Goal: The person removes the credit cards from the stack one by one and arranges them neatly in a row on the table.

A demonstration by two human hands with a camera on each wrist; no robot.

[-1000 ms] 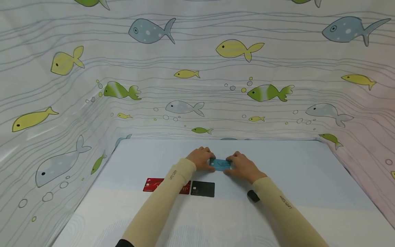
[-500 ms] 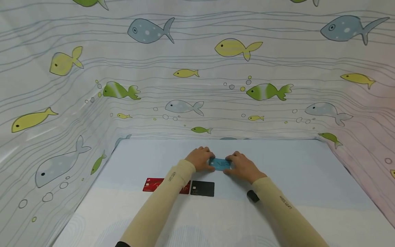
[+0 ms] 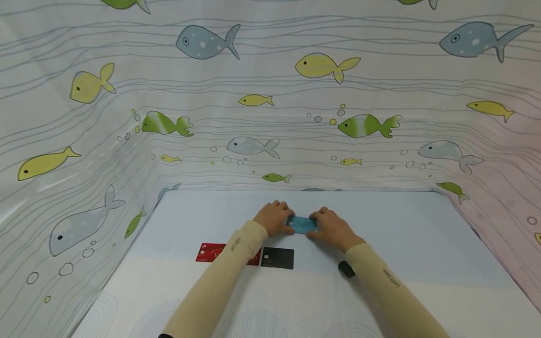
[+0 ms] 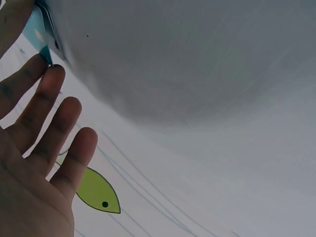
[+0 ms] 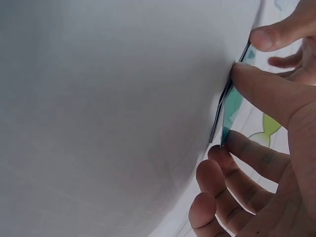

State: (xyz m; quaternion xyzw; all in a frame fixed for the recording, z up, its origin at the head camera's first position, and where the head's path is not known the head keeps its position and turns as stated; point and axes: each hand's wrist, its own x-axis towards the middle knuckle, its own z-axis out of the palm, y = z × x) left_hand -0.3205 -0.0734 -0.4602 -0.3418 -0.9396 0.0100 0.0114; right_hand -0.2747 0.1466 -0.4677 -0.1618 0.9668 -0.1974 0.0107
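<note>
A blue card (image 3: pixel 302 225) with VIP lettering lies on the far part of the table, between both hands. My left hand (image 3: pixel 274 218) pinches its left end, thumb at the near edge and fingertips at the far edge. At the right end, my right hand (image 3: pixel 335 228) pinches it the same way. From the side, in the right wrist view, dark thin edges (image 5: pixel 216 122) show along the underside of the teal card (image 5: pixel 233 104), partly apart from it at one end. Only a corner of the blue card (image 4: pixel 35 32) appears in the left wrist view.
Nearer, a black card (image 3: pixel 277 258) lies beside red cards (image 3: pixel 208 252), which the left sleeve (image 3: pixel 230 267) partly covers. A small black device (image 3: pixel 347 269) sits at the right wrist. A fish-printed curtain (image 3: pixel 270 117) stands behind the white table (image 3: pixel 401 225) and along its sides.
</note>
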